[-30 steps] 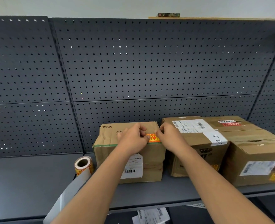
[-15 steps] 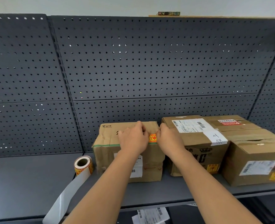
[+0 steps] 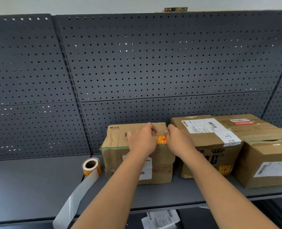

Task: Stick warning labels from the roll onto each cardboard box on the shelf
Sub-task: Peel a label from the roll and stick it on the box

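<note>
An orange and yellow warning label (image 3: 161,140) lies against the top front edge of the left cardboard box (image 3: 115,154). My left hand (image 3: 141,141) pinches its left end with curled fingers. My right hand (image 3: 178,139) pinches its right end the same way. The label roll (image 3: 91,167) stands on the shelf just left of this box. Its white backing strip (image 3: 77,199) hangs over the shelf's front edge. The middle box (image 3: 203,138) carries a warning label (image 3: 225,170) low on its front, and so does the right box (image 3: 269,154) at its lower right corner.
The boxes stand on a dark grey shelf (image 3: 29,187) with a perforated back panel (image 3: 137,63). Bare shelf stretches left of the roll. White printed papers (image 3: 160,219) lie on the level below. A small flat item (image 3: 175,9) sits on top of the panel.
My two hands have drawn closer together on the label, so less of it shows between them. The roll and the boxes have not moved.
</note>
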A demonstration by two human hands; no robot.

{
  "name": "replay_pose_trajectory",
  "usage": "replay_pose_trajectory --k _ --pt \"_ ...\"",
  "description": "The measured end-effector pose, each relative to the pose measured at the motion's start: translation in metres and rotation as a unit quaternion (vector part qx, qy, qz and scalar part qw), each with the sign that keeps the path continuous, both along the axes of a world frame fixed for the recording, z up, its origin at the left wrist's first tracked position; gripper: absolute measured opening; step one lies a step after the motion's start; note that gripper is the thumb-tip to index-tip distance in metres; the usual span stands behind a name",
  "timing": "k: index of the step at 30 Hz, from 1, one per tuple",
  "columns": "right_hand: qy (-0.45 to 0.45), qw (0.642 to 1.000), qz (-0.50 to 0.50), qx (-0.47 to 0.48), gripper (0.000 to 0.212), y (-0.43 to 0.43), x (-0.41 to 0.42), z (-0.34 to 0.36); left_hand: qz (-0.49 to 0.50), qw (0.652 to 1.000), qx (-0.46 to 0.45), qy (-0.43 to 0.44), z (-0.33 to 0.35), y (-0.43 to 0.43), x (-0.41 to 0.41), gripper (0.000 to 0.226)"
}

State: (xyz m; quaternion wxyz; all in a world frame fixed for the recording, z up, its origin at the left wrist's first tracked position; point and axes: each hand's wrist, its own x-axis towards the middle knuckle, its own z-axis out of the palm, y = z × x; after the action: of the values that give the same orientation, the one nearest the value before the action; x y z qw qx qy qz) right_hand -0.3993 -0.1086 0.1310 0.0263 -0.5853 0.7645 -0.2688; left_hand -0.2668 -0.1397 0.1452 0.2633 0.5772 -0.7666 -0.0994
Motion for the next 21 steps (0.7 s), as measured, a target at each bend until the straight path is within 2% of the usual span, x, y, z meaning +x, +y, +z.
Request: replay_pose_trajectory --k 6,9,13,21 --pt "-0.003 1.0 -0.014 0.002 0.016 0.002 0.004 0.002 -0.028 0.999 0.022 -0.011 0.003 0.001 0.006 0.029" --pt "-0.053 0.998 0.007 -0.011 0.023 0.004 -0.001 0.001 -0.046 0.998 0.035 -0.032 0.005 -0.001 0.008 0.033" --pt "-0.129 0.99 0.049 -0.008 0.021 0.01 -0.009 0.0 -0.053 0.997 0.035 -0.038 0.005 -0.001 0.008 0.03" --pt "-0.072 0.997 0.034 -0.025 0.027 0.008 -0.003 -0.008 -0.09 0.993 0.056 -0.061 0.007 0.001 0.014 0.033"
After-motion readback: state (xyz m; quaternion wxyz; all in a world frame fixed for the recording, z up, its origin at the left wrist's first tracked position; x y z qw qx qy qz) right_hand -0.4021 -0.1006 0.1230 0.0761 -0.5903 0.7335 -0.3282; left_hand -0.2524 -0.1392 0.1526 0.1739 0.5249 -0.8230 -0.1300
